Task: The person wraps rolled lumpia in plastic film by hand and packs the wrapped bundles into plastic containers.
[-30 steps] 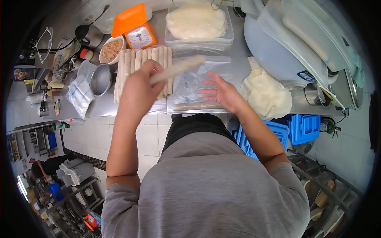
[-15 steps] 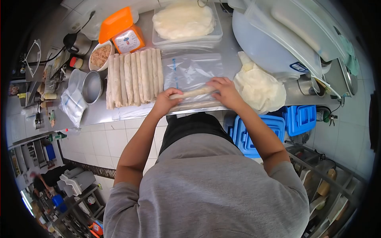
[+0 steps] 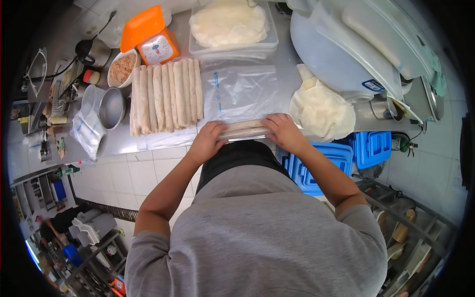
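Observation:
Near the front edge of the steel counter, my left hand [image 3: 208, 142] and my right hand [image 3: 286, 133] hold the two ends of a pale roll [image 3: 245, 125], fingers wrapped over it. A second roll [image 3: 247, 132] lies right against it on the near side. Behind them a clear plastic bag [image 3: 241, 91] is spread flat. Several long pale rolls [image 3: 166, 96] lie side by side left of the bag. To the right of my right hand sits a heap of thin round wrappers [image 3: 324, 110].
An orange scale [image 3: 157, 47], a bowl of filling [image 3: 122, 68] and a metal bowl [image 3: 112, 108] stand at the left. A clear tray of pale dough sheets [image 3: 230, 24] is at the back. A large translucent tub [image 3: 331, 54] leans at the right; blue lidded boxes [image 3: 321, 166] are below.
The roll came from over the rolls at the left to the bag, and both hands have since drawn it toward the counter's front edge, beside the second roll.

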`<move>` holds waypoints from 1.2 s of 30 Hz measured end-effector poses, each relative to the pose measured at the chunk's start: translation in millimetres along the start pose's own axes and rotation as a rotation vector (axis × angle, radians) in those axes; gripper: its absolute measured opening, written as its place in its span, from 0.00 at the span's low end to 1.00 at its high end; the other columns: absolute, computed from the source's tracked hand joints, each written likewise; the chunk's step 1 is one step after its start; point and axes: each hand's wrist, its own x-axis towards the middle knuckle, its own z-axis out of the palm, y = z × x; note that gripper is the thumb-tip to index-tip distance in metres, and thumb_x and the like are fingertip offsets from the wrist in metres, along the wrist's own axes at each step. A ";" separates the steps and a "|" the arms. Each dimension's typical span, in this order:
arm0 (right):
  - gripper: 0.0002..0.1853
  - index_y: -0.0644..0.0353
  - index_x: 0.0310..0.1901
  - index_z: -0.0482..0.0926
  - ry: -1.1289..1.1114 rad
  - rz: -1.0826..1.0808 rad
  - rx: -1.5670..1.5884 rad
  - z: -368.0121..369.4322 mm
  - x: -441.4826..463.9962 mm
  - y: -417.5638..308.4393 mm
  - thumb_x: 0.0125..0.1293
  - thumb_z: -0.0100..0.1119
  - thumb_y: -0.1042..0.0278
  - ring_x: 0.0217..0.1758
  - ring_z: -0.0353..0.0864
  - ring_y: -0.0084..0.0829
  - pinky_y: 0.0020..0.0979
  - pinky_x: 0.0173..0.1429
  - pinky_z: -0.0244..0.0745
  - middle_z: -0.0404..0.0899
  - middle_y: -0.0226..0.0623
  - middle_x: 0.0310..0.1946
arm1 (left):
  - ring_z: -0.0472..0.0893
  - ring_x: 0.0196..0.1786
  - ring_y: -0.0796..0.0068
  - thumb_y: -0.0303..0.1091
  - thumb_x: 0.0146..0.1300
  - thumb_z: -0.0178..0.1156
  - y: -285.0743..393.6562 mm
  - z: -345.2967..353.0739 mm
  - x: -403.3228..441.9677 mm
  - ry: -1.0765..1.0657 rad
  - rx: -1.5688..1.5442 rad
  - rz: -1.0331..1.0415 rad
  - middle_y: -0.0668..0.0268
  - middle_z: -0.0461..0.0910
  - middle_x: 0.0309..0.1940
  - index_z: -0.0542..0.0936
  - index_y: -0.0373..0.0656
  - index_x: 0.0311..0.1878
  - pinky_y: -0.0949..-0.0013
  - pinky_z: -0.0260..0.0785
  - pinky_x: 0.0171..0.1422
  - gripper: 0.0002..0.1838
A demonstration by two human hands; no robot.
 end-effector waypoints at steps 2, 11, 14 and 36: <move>0.21 0.57 0.52 0.77 -0.072 0.092 0.082 1.4 -3.9 9.4 0.55 0.66 0.67 0.59 0.71 0.41 0.43 0.62 0.65 0.77 0.37 0.50 | 0.74 0.57 0.53 0.33 0.56 0.70 -2.8 1.7 -2.4 -0.003 -0.106 -0.058 0.56 0.77 0.50 0.77 0.41 0.50 0.59 0.66 0.63 0.19; 0.24 0.54 0.57 0.76 0.095 -0.009 -0.183 1.8 48.4 17.6 0.56 0.65 0.70 0.59 0.71 0.39 0.44 0.64 0.62 0.75 0.37 0.52 | 0.76 0.49 0.51 0.28 0.63 0.56 -27.9 7.9 65.5 0.054 0.326 -0.016 0.55 0.77 0.42 0.79 0.41 0.45 0.56 0.68 0.57 0.09; 0.26 0.54 0.58 0.75 0.035 -0.043 -0.117 16.8 42.9 10.2 0.55 0.66 0.69 0.59 0.71 0.38 0.43 0.65 0.61 0.75 0.36 0.53 | 0.76 0.50 0.51 0.28 0.63 0.56 -30.2 17.9 61.8 0.042 0.306 -0.034 0.55 0.77 0.42 0.78 0.42 0.47 0.55 0.68 0.57 0.10; 0.18 0.61 0.53 0.79 0.356 0.343 0.766 3.6 106.3 0.0 0.60 0.65 0.72 0.46 0.78 0.28 0.29 0.51 0.74 0.82 0.36 0.44 | 0.82 0.39 0.52 0.29 0.52 0.67 -55.4 -77.5 65.9 0.442 0.366 -0.686 0.50 0.80 0.42 0.75 0.35 0.52 0.58 0.76 0.49 0.23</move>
